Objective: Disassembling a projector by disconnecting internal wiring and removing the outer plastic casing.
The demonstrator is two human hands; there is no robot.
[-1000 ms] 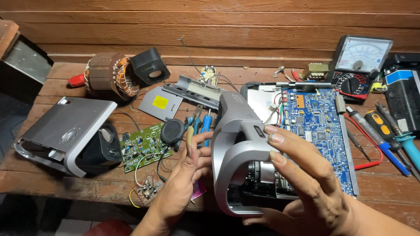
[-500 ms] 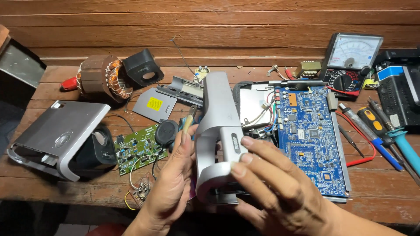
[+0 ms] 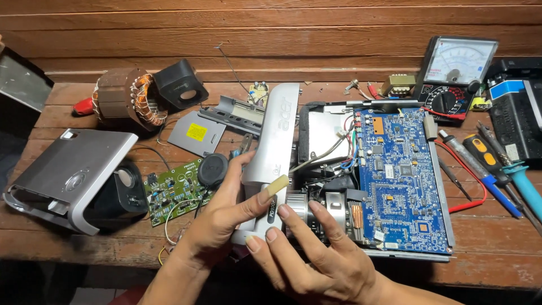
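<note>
My single head view: looks steeply down, close over wooden worktop (image 3: 68,257), facing plank wall; my hands enter from bottom edge.

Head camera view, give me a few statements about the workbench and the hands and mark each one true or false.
1. The left hand grips the silver cover panel. True.
2. The blue circuit board lies left of the silver cover panel. False: it lies to the right, inside the opened device.
3. A small green circuit board lies on the wooden table beside the left hand. True.
4. The right hand holds a screwdriver. False: it holds no tool; its fingers rest by the lens part at the device's front edge.
5. The dial meter stands at the table's far left. False: it stands at the far right.
</note>
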